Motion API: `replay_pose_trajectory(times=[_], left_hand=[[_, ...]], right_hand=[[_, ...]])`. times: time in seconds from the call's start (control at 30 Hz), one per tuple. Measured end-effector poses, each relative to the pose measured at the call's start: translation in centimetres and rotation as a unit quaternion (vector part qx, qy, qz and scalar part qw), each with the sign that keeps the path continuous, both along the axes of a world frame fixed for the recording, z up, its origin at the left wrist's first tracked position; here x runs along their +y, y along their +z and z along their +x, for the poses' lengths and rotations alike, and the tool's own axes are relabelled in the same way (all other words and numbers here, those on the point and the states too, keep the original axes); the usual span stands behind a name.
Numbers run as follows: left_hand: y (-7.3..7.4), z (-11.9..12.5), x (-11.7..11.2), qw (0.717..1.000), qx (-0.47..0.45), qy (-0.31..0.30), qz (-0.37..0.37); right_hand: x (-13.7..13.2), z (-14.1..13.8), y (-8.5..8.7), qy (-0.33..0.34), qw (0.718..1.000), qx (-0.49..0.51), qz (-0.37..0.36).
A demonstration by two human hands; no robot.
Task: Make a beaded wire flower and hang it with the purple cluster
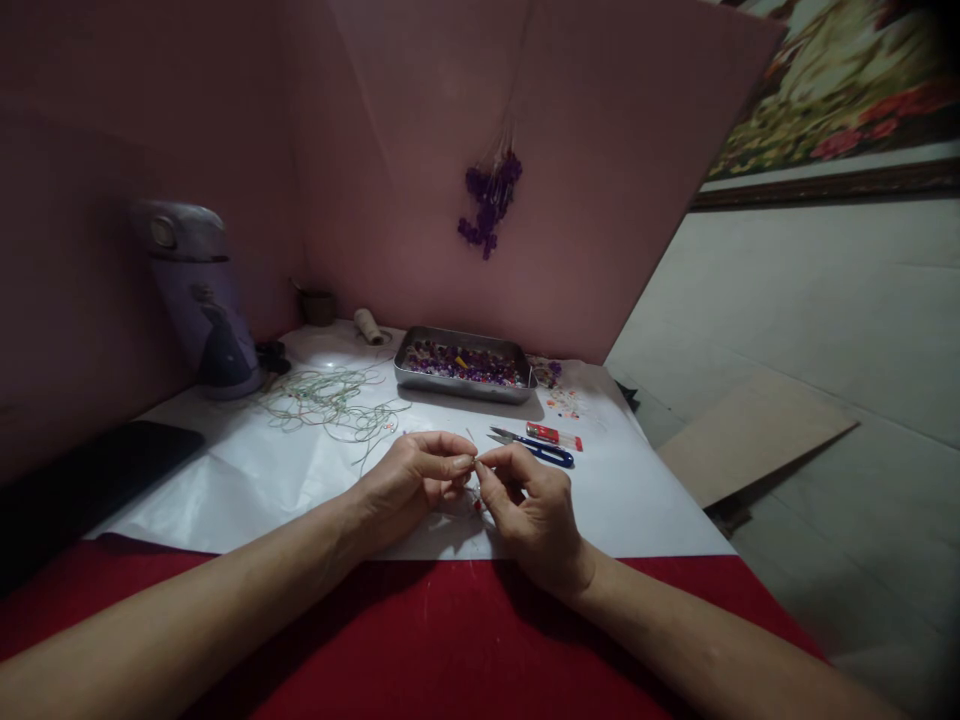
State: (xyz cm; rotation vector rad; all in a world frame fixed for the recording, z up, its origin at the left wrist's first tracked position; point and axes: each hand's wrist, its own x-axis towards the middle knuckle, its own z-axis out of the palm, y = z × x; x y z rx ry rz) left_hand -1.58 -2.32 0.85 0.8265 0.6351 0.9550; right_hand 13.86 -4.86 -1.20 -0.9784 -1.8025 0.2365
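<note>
My left hand and my right hand meet at the fingertips above the white sheet. Both pinch a small beaded piece, with a red bead and pale bits showing below the fingers. Its upper part is mostly hidden between thumbs and forefingers. A thin strand sticks up just above the fingertips. Right behind my right hand lie thread snips with blue handles, blades pointing left. A red lighter with a clear end rests beside them.
Behind the hands stands a metal tray of mostly purple beads. Loose pale-green cord sprawls at left, near a thread spool and a purple bottle. Purple beaded strands hang on the pink board. Small orange pieces lie right of the tray.
</note>
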Motion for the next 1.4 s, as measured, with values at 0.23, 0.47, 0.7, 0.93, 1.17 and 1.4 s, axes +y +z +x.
replay_pose_trajectory(times=[0.23,0.47,0.7,0.93,1.17,1.4], left_hand=[[-0.01,0.09,0.07,1.000,0.000,0.002,0.001],[0.00,0.00,-0.07,1.000,0.003,0.005,-0.001],[0.01,-0.04,0.04,1.000,-0.006,0.002,-0.011],[-0.11,-0.02,0.18,1.000,-0.013,-0.001,-0.007],[0.07,-0.03,0.11,1.000,-0.004,0.002,-0.010],[-0.05,-0.05,0.11,1.000,-0.005,-0.001,-0.004]], right_hand=[[-0.01,0.00,0.05,-0.001,1.000,-0.006,0.009],[0.05,-0.04,-0.01,-0.004,1.000,-0.005,0.020],[0.06,-0.04,-0.11,0.001,1.000,-0.006,0.006],[-0.01,-0.05,0.04,0.016,1.000,0.000,0.010],[0.04,0.01,-0.18,0.019,1.000,-0.001,0.005],[0.08,0.04,-0.14,0.014,1.000,-0.010,0.011]])
